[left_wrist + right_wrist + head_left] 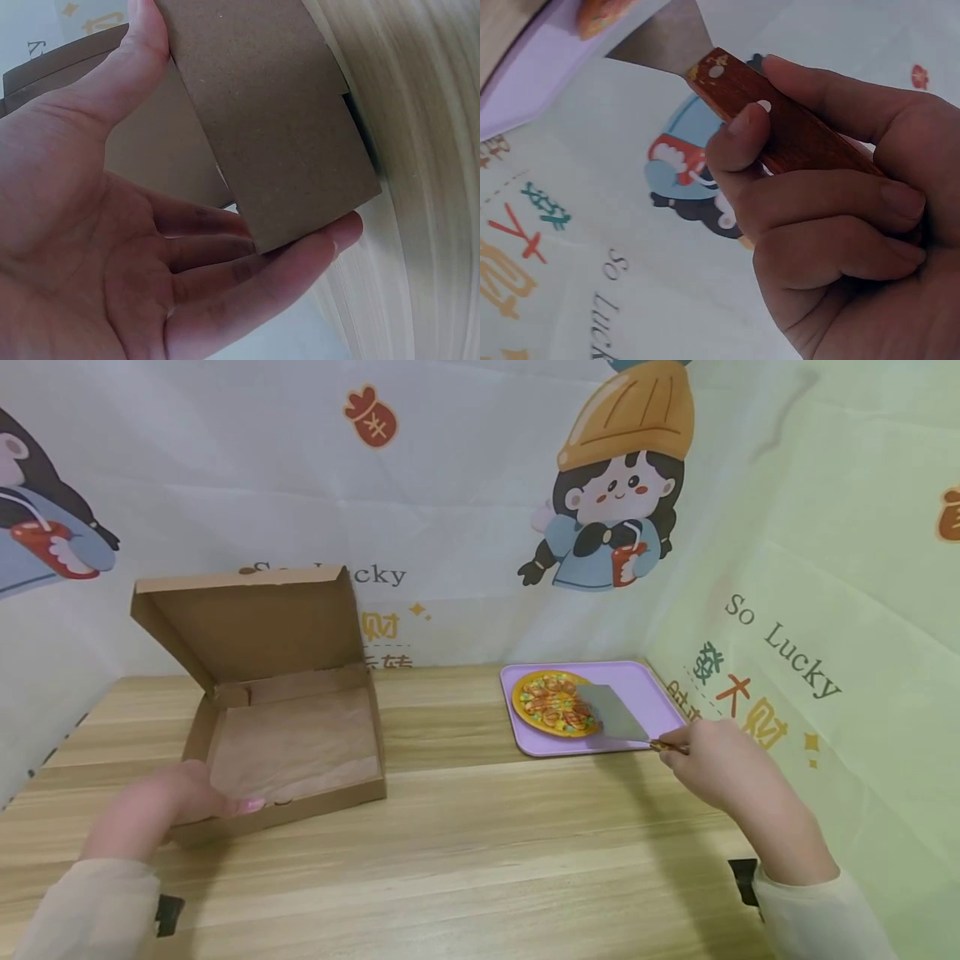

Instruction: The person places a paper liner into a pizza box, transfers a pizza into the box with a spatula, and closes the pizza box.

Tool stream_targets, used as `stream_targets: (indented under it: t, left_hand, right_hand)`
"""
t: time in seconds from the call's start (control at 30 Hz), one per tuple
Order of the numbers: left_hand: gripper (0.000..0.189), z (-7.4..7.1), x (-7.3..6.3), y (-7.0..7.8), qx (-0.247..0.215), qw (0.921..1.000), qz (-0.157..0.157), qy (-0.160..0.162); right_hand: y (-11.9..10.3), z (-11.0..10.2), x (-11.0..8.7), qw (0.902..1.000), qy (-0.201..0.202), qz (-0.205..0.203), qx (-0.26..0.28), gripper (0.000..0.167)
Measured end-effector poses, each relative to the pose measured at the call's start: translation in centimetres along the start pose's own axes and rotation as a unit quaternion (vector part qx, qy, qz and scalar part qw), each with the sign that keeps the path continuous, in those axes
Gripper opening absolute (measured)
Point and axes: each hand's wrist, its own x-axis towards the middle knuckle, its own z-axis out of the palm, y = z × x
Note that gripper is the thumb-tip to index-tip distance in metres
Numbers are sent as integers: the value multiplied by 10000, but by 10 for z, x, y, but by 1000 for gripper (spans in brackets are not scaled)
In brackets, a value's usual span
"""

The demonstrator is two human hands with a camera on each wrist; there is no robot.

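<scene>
Plainly, "So Lucky" [785, 647] marks the backdrop [465, 485]; right grip [716, 766] clasps the spatula [615, 714], left grip [180, 795] holds the box [330, 800].

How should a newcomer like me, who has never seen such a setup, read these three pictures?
There is no machine, only a person's bare left hand and right hand. The widest picture comes from a camera worn on the head; the other two come from wrist cameras, one beside each hand. On the wooden table are an open cardboard box and a purple tray with a pizza. The left hand holds the box's near left corner. The right grips a spatula by its wooden handle; its blade overlaps the pizza's right edge in the head view.
</scene>
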Motion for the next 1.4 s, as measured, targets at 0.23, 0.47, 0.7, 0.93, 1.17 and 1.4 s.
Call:
stream_targets:
  t: [0.23, 0.47, 0.7, 0.93, 1.17, 1.4]
  left_hand:
    - [134, -1, 0, 0, -181, 9998, -4, 63]
    - [133, 0, 1, -1, -254, 9997, 2, 69]
    - [130, 0, 0, -2, -132, 9998, 62, 111]
    - [132, -1, 0, -2, -49, 9999, 70, 127]
    - [132, -2, 0, -2, 9, 9999, 90, 140]
    - [132, -3, 1, -2, 56, 9998, 101, 162]
  right_hand:
    - [-16, -6, -16, 9995, 28, -268, -190, 19]
    - [-29, -10, -28, 9985, -149, -401, -333, 17]
    - [-37, -13, -34, 9978, -433, -314, -380, 22]
    - [-41, -11, -35, 9970, -455, -300, -548, 21]
    - [-46, -8, -31, 9955, -426, -431, -735, 19]
    - [-49, -5, -26, 9954, -666, -264, -635, 20]
